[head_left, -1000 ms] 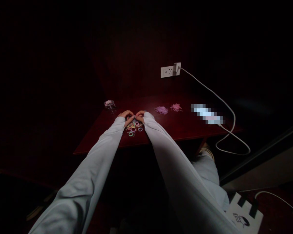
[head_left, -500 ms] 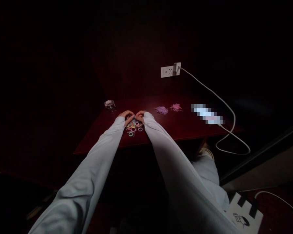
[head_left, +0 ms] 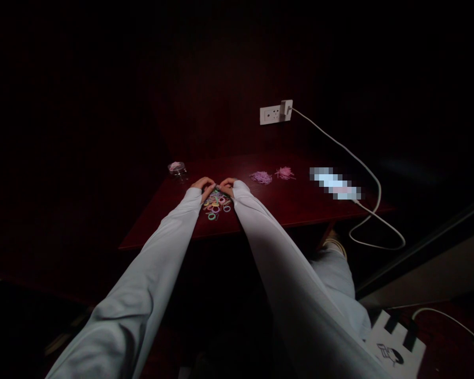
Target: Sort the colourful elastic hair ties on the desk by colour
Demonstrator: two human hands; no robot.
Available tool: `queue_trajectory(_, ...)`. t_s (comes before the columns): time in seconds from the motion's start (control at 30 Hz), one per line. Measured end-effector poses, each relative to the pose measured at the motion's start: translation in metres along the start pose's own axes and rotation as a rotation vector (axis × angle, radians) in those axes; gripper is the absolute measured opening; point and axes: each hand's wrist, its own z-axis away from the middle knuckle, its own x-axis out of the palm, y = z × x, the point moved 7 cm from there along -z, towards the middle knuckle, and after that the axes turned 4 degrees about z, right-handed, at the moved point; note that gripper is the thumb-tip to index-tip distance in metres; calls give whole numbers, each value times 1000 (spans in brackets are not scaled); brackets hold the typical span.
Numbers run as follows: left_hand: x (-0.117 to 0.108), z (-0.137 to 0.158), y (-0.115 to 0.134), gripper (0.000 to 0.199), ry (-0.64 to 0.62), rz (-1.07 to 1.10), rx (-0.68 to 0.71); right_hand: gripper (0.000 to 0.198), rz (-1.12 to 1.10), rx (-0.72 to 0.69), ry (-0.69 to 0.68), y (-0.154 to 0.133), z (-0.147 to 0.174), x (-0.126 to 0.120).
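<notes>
My left hand and my right hand meet just beyond a pile of small coloured rings that look like hair ties. Both hands have their fingers bent and thumbs pinched in, fingertips nearly touching each other. Whatever lies between the fingertips is too small and dark to name. The rings, in green, yellow, pink and lilac, spread on the dark red table between my wrists. To the right of my right hand are a heap of thin purple strips and a heap of pink ones.
A clear jar with something pale pink on top stands at the back left. On the right lies a blurred-out bright device; its white cable loops past the table edge up to a wall socket. A white bag sits low right.
My fingers have shifted slightly at the tips, the left hand tilting a little. A green bit shows under the fingertips now. The heaps and jar stay where they were.
</notes>
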Motion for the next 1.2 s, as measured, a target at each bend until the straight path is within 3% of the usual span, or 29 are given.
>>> queue_trajectory(0.57, 5, 1, 9, 27, -74, 24, -2, 22, 198, -103, 39, -10, 7, -7)
queue_trajectory(0.8, 2, 2, 2, 27, -56, 3, -34, 18, 212, -70, 107, -3, 0, -12)
queue_trajectory(1.03, -1, 1, -3, 36, -63, -44, -55, 23, 180, -86, 85, -8, 4, -10)
queue_trajectory(1.2, 2, -3, -9, 33, -98, -22, -46, 15, 197, -90, 78, -11, 5, -11)
